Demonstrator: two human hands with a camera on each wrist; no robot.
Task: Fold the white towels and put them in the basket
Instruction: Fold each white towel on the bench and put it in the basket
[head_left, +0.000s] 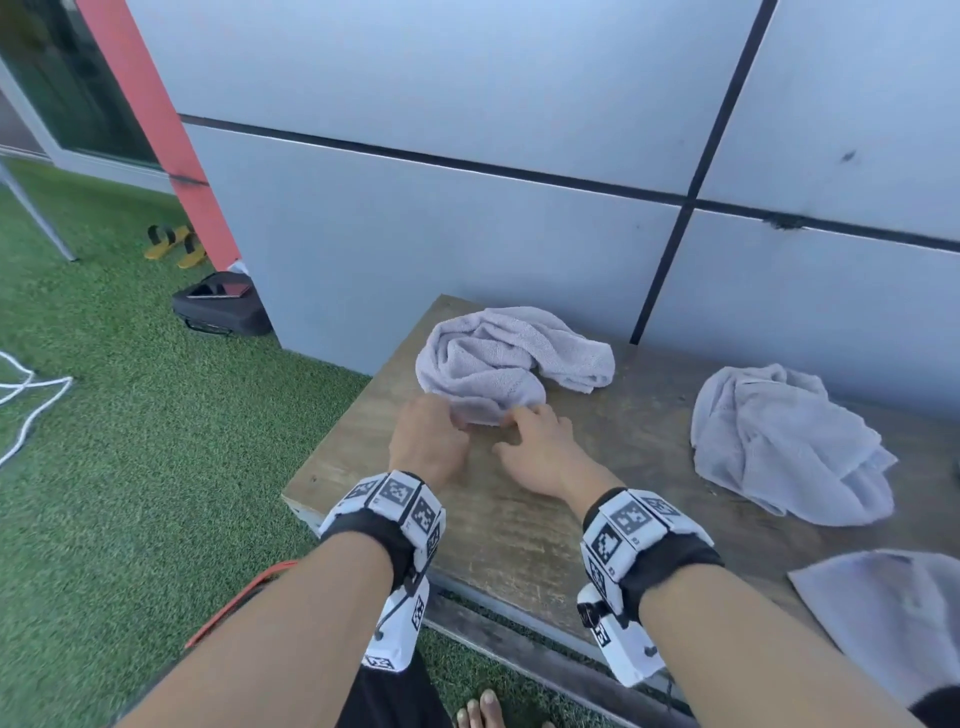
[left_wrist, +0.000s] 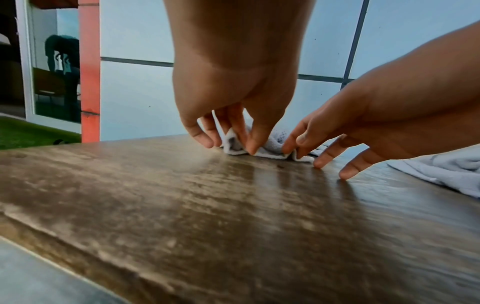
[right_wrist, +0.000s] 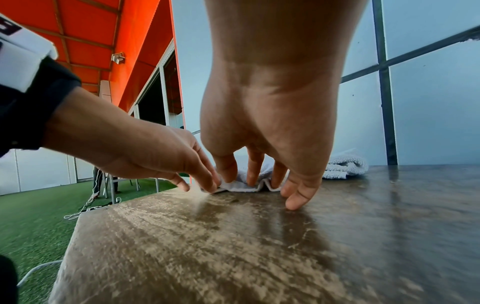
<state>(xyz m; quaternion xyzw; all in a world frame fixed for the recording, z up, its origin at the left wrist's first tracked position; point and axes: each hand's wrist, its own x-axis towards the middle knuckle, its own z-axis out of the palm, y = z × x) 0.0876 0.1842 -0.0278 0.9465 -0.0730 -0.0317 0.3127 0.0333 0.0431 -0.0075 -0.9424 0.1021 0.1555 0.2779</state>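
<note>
Because the crumpled towel (head_left: 498, 358) at 12 o'clock needs spreading first, your left hand (head_left: 428, 441) and right hand (head_left: 540, 447) each pinch its near hem against the table (head_left: 519, 519).

third towel (head_left: 883, 613) cut off by the frame's right edge.

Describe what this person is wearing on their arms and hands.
Both hands, left hand and right hand, are bare, with no gloves or sleeves. Each wrist carries a black strap with white blocks printed with black square markers: left wristband, right wristband. A thin cable hangs beneath the left one.
</note>
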